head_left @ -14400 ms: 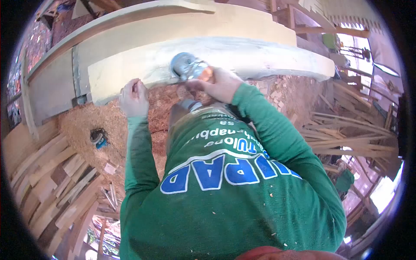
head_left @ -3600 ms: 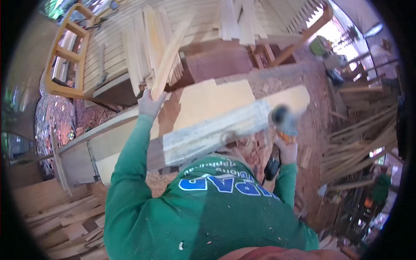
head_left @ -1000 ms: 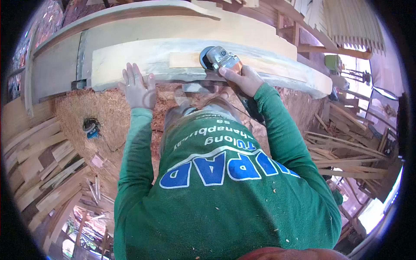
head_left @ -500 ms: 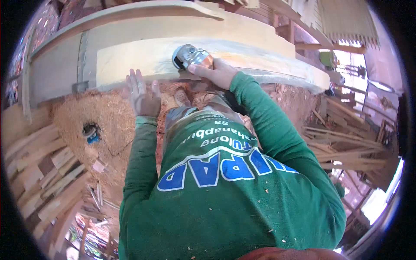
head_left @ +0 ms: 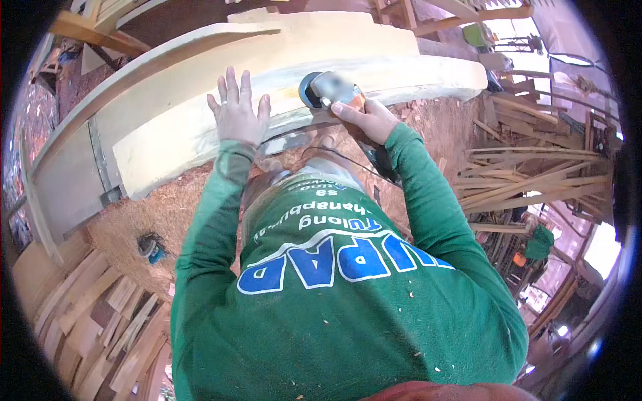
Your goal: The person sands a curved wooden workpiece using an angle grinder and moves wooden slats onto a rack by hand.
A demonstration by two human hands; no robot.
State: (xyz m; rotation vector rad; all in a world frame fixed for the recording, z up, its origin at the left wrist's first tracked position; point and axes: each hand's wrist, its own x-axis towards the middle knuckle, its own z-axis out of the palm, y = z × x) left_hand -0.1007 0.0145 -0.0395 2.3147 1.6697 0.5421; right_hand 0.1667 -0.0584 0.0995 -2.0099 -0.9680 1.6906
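A long pale board [head_left: 167, 134] with grey and whitish smears lies across a workbench. My right hand [head_left: 370, 120] is wrapped round an angle grinder [head_left: 336, 91], whose round disc rests at or just over the smeared middle of the board; its head is partly blurred. My left hand [head_left: 239, 115], fingers spread, is over the board's near edge to the left of the grinder and holds nothing. Whether its palm presses on the wood cannot be made out. A dark cord runs below the grinder.
Sawdust covers the ground [head_left: 180, 207], where a small blue tool [head_left: 152, 250] lies. Wood offcuts [head_left: 100, 314] are piled at lower left, and long thin strips [head_left: 535, 180] at right. A raised curved plank [head_left: 154, 60] edges the bench's far side.
Since half a second ago, the grinder has moved right along the board. My left hand has moved forward from the near edge onto the board area, its fingers more spread. The view has turned slightly.
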